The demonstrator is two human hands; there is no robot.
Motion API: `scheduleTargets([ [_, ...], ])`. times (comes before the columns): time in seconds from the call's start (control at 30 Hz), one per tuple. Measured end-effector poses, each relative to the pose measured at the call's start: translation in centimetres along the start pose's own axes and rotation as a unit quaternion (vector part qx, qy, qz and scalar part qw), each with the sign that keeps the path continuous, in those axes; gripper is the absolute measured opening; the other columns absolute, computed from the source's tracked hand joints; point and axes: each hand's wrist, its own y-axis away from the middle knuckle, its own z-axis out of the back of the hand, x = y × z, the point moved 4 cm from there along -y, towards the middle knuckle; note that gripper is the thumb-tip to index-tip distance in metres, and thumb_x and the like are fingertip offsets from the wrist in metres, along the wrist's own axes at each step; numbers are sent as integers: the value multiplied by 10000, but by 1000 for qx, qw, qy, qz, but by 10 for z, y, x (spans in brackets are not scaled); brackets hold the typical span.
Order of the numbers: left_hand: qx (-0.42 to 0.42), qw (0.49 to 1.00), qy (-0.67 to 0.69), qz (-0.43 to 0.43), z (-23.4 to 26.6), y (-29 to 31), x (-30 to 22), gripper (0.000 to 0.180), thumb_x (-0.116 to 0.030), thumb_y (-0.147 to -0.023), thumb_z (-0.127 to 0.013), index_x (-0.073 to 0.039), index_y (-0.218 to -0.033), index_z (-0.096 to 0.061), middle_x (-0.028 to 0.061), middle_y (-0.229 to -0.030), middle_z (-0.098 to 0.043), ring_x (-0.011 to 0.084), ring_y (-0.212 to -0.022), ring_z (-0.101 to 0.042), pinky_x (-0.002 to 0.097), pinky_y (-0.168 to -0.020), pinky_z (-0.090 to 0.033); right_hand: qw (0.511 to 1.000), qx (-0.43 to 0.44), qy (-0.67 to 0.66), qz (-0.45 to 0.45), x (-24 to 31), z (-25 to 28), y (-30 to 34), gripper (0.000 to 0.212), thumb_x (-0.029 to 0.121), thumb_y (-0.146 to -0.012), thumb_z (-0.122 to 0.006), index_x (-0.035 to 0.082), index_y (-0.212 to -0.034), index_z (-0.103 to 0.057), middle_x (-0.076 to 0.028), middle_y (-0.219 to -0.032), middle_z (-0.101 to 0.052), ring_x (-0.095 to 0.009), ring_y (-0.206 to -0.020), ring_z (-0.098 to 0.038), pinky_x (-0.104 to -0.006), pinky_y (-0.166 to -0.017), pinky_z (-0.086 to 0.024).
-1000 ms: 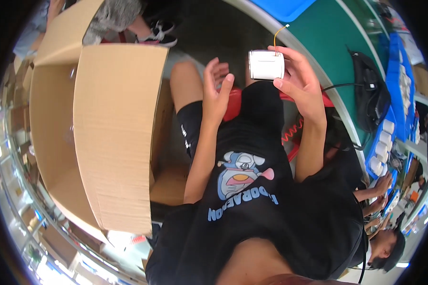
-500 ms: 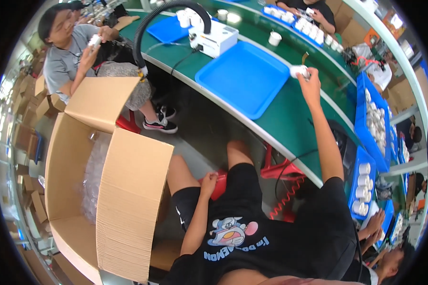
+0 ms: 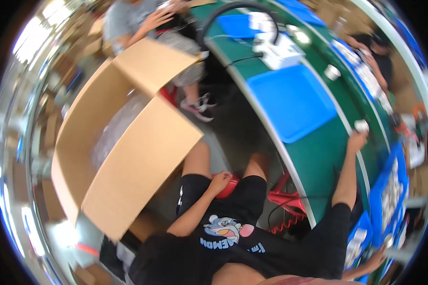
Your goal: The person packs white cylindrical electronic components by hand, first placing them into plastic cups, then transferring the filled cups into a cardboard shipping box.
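One small white blocky object (image 3: 361, 125) sits at the tip of the person's right hand (image 3: 355, 141), which is stretched out over the green table top (image 3: 318, 156). It looks pale, squarish and plain, and the picture is too blurred there to show more of it. The fingers of that hand reach up to it and seem to touch it, but whether they grip it or merely rest against it cannot be told.

The left hand (image 3: 219, 182) lies in the person's lap with its fingers curled into a loose fist, holding nothing, just beside a red rounded seat edge (image 3: 230, 186).

One large flat blue plastic tray (image 3: 295, 102) lies on the table, near the white object. Beyond it stands one white boxy machine (image 3: 278, 51) with a thick black hose (image 3: 233, 12) arching over it, and a second smaller blue tray (image 3: 240, 24) lies farther back. One small white cup-like piece (image 3: 332, 72) stands beside the large tray.

To the person's left stands one big open brown cardboard carton (image 3: 128, 142), flaps spread, with clear bubble wrap (image 3: 116, 128) inside. Blue bins of small white parts (image 3: 390, 194) line the right edge. Another person in a grey shirt (image 3: 128, 19) sits beyond the carton.
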Motion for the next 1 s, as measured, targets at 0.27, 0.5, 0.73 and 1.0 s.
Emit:
scheduleTargets([
  [0.27,63,987,-38,-140,64,91,-207,251,-200,-958,-587,7,-1100,-581,146,-1043,-649,245,-916,-666,338,-818,-520,992,47,103,52,-12,-2,-3,653,301,-876,-586,71,-1441,-350,-313,-1097,-593,-484,-958,-597,-562,-820,-496],
  [0.5,-33,960,-97,-259,192,168,-300,121,-120,-911,-590,-21,-975,-617,139,-898,-617,314,-871,-633,380,-781,-501,995,49,83,39,-8,-5,-2,711,404,-875,-586,-10,-1397,-338,-339,-1179,-532,-488,-1041,-569,-540,-867,-498],
  [0.73,-277,916,-258,-130,397,106,-288,194,-185,-916,-600,-13,-996,-642,129,-897,-687,242,-855,-657,334,-801,-511,979,11,191,77,-12,-3,8,637,485,-868,-611,-53,-1172,-456,-335,-983,-588,-502,-835,-623,-562,-698,-552],
  [1.0,-198,811,-549,41,509,-52,-107,650,-241,-852,-667,-123,-1432,-399,289,-1313,-492,457,-1187,-513,501,-1017,-432,952,118,240,148,86,19,84,417,333,-976,-447,-33,-895,-631,-226,-922,-643,-431,-863,-601,-525,-748,-494],
])
